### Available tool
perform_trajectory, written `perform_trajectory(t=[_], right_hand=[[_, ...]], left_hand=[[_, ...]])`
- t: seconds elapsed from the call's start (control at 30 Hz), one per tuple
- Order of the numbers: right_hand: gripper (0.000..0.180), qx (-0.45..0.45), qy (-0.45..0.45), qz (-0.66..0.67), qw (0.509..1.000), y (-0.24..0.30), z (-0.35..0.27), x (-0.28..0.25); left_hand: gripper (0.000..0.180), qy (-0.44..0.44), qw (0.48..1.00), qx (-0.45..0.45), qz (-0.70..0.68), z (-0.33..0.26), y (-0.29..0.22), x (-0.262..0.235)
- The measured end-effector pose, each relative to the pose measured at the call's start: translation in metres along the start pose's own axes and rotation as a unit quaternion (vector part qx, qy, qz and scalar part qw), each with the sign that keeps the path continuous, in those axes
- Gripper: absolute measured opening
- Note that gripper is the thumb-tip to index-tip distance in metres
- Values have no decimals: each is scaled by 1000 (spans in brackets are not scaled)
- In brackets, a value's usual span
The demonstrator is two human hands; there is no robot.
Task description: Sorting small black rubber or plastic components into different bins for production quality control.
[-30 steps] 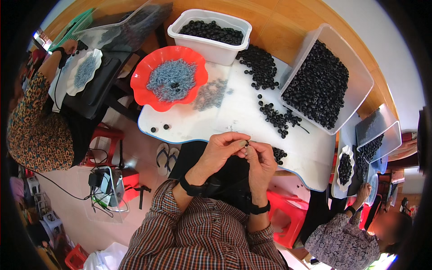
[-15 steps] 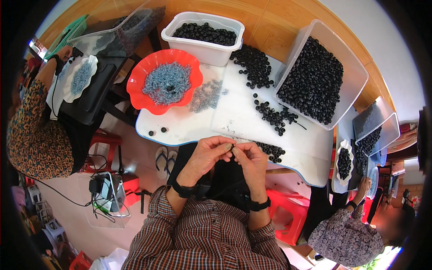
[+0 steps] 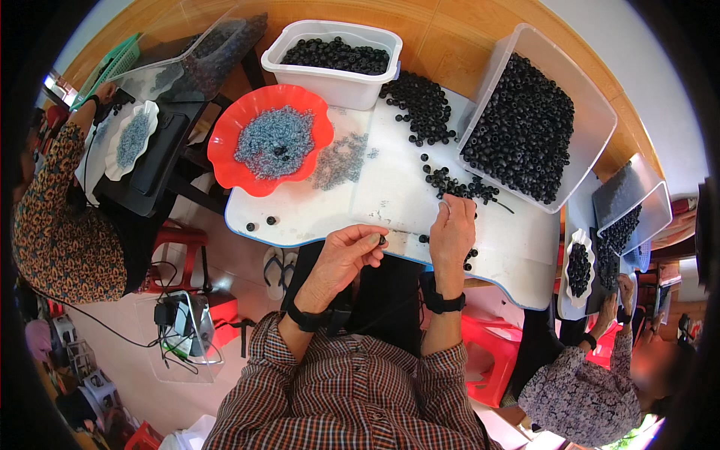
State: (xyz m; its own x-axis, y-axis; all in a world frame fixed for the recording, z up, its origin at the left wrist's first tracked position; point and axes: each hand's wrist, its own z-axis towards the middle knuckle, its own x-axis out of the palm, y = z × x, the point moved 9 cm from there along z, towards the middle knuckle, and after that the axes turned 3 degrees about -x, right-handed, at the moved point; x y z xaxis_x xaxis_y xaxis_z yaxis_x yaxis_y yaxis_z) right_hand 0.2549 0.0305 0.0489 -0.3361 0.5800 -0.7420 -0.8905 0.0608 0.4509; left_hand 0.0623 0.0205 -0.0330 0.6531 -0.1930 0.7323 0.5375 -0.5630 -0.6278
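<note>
Left hand (image 3: pixel 341 259), frame centre, pinches a small black ring bead (image 3: pixel 382 241) for handling; right hand (image 3: pixel 452 229) reaches, fingers narrow, to loose black beads (image 3: pixel 457 187) on the white bench (image 3: pixel 390 195).

A white blue-edged bench (image 3: pixel 315 214) stands over a pale tiled floor (image 3: pixel 142 367). Behind it runs a glossy orange-brown wooden wall panel (image 3: pixel 450 34). Red plastic stools (image 3: pixel 491 360) sit underneath, in bright, even light.

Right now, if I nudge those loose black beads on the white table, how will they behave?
The loose black beads look small and rounded, so they will probably roll and scatter. The white table looks smooth, so little would stop them. Each seems light; the right hand likely shifts several at once.
</note>
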Motion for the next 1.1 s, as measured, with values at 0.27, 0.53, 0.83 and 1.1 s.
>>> perform_trajectory(t=[0.27,0.53,0.83,1.1], right_hand=[[10,36,43,-71,996,-5,4,24],[9,8,39,-57,998,-7,6,29],[25,-13,54,-49,997,14,-16,18],[15,160,128,385,900,12,-39,27]], left_hand=[[24,3,1000,1,7,-1,0,-1],[24,5,1000,0,7,0,2,-1],[24,6,1000,8,-7,-1,3,-3],[24,6,999,9,-45,0,-4,8]])
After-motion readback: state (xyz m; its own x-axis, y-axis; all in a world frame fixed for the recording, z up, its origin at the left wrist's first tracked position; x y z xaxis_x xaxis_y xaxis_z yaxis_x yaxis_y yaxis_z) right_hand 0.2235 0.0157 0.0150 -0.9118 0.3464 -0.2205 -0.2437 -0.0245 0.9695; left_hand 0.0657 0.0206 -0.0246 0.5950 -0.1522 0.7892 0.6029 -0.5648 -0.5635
